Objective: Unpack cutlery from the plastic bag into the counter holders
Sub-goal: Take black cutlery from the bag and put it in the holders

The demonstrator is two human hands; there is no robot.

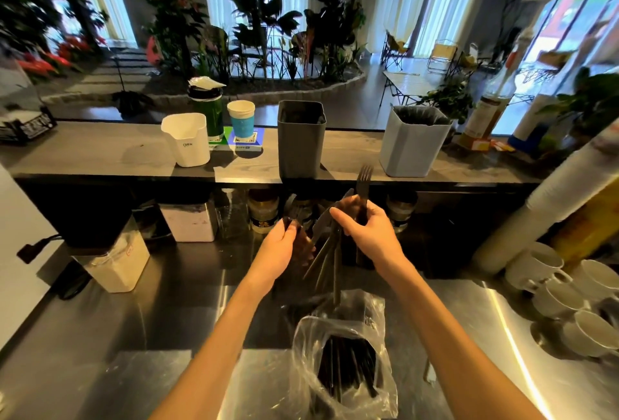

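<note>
Head view: both hands' grip clenched on cutlery (326,252), left hand (279,250), right hand (368,232), below counter edge (234,180).

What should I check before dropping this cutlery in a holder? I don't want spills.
1. Right hand grips the fork: ok.
2. Left hand holds its cutlery bunch: ok.
3. Dark holder upright on the shelf: ok.
4. Dark holder has room: cannot tell, inside is in shadow.
5. Light holder upright: ok.
6. Bag stands open, more cutlery inside: ok.
</note>
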